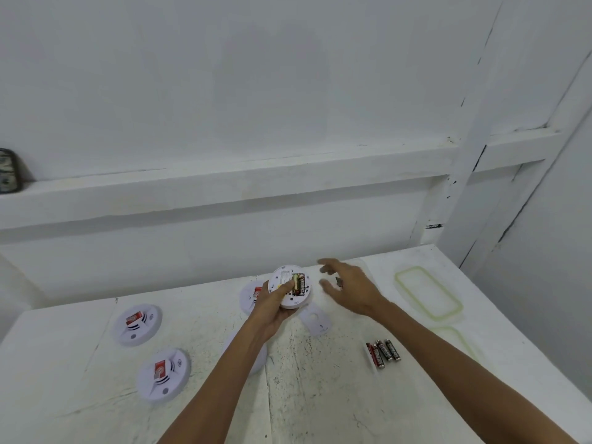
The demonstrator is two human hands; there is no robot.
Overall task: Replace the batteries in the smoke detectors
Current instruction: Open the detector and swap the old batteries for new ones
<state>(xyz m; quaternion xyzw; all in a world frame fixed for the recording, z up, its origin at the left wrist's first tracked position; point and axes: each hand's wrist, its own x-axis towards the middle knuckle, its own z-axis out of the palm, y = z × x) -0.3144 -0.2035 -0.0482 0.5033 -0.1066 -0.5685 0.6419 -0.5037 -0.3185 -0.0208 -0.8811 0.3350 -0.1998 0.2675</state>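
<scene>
Your left hand grips a white smoke detector from below, thumb laid across its upturned back, and holds it above the table with the back tilted toward you. Its battery compartment is open, and two batteries sit in it side by side. Your right hand hovers just to the right of the detector with the fingers spread and relaxed, holding nothing and not touching it. A small dark object shows by that hand's fingers, too small to identify. Under the gap between your hands, a white cover plate lies flat on the table. Three loose batteries lie together beside your right forearm. Two more detectors rest face up at the left, each with a red tag; a third detector is partly hidden behind your left hand, and a fourth lies under your left forearm. Two clear lids with greenish rims lie at the right.
</scene>
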